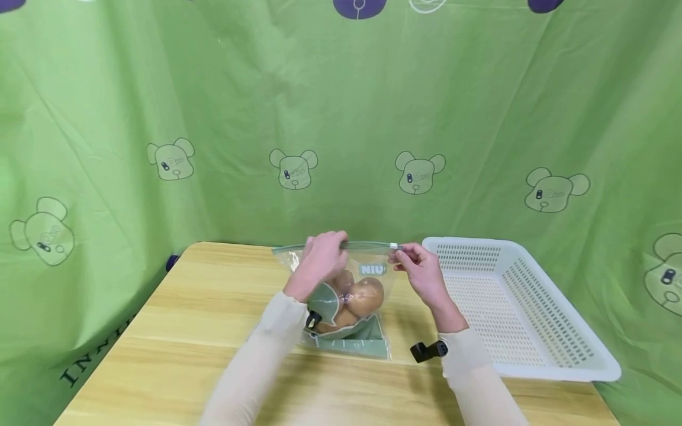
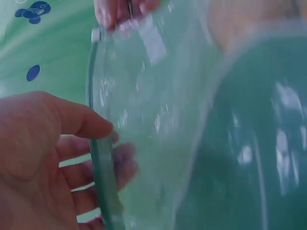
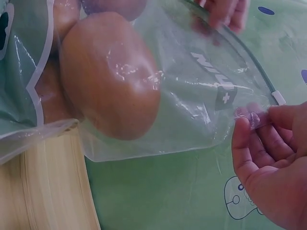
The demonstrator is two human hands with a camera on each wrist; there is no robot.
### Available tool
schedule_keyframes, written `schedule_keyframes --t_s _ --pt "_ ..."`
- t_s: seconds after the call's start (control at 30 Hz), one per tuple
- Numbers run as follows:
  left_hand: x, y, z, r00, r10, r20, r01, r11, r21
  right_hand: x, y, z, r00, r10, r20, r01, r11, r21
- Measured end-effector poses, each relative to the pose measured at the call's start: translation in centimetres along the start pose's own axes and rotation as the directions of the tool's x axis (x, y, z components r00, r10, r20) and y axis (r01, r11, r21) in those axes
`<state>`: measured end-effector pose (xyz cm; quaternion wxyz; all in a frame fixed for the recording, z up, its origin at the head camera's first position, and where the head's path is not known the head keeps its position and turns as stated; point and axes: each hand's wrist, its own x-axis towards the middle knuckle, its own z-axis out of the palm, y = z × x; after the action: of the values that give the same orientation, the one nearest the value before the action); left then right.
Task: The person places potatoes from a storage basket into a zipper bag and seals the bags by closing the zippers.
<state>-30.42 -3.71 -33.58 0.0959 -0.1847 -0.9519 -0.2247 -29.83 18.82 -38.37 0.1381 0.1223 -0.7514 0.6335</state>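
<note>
A clear and green zip bag (image 1: 373, 348) is held upright over the table by its top edge. Several smooth brown, potato-like things (image 1: 365, 297) fill its lower part. My left hand (image 1: 324, 259) pinches the zip strip near the middle, thumb (image 2: 88, 120) on one side and fingers behind the film. At the other end, my right hand (image 1: 424, 277) pinches the bag's top corner between thumb and fingers. The white slider (image 3: 278, 97) sits on the strip right beside that hand's thumb.
A white perforated plastic basket (image 1: 559, 296) stands on the right of the wooden table (image 1: 176, 331). Behind the table hangs a green curtain (image 1: 351, 89) printed with bear heads. Black wrist cameras show on both sleeves, the right one (image 1: 428, 352) sticking out sideways.
</note>
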Motion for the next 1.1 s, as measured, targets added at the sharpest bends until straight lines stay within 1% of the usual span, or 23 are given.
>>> schedule_keyframes --t_s 0.1,0.2,0.4,0.53,0.67,0.73,0.93,1.1 --pt "0.4 0.9 0.6 1.0 0.028 0.003 -0.027 0.991 -0.132 0.0 0.1 0.2 1.0 0.001 -0.006 -0.001 1.0 0.02" --pt "0.8 1.7 1.2 0.999 0.036 -0.006 -0.036 0.974 -0.225 0.0 0.1 0.2 1.0 0.011 -0.012 -0.01 0.999 0.042" --pt "1.6 2.9 2.2 0.997 0.069 -0.042 -0.079 0.938 -0.336 0.0 -0.1 0.3 1.0 0.011 -0.007 -0.01 0.996 0.091" --pt "1.9 3.4 2.6 0.995 0.084 -0.046 -0.095 0.926 -0.367 -0.1 0.1 0.4 1.0 0.012 -0.004 -0.011 0.992 0.124" --pt "2.2 3.6 2.9 0.995 0.093 -0.044 -0.103 0.925 -0.367 -0.2 0.3 0.4 1.0 0.018 -0.012 -0.016 0.99 0.141" --pt "2.3 3.6 3.0 0.994 0.099 -0.037 -0.106 0.919 -0.379 -0.2 0.3 0.4 1.0 0.018 -0.014 -0.016 0.989 0.146" --pt "2.5 3.9 3.2 0.995 0.101 0.006 -0.089 0.906 -0.413 -0.2 0.4 0.6 1.0 0.001 -0.01 0.001 0.985 0.17" --pt "2.6 3.9 3.4 0.996 0.09 0.004 -0.081 0.907 -0.414 -0.1 0.6 0.7 1.0 -0.014 -0.01 0.016 0.985 0.173"
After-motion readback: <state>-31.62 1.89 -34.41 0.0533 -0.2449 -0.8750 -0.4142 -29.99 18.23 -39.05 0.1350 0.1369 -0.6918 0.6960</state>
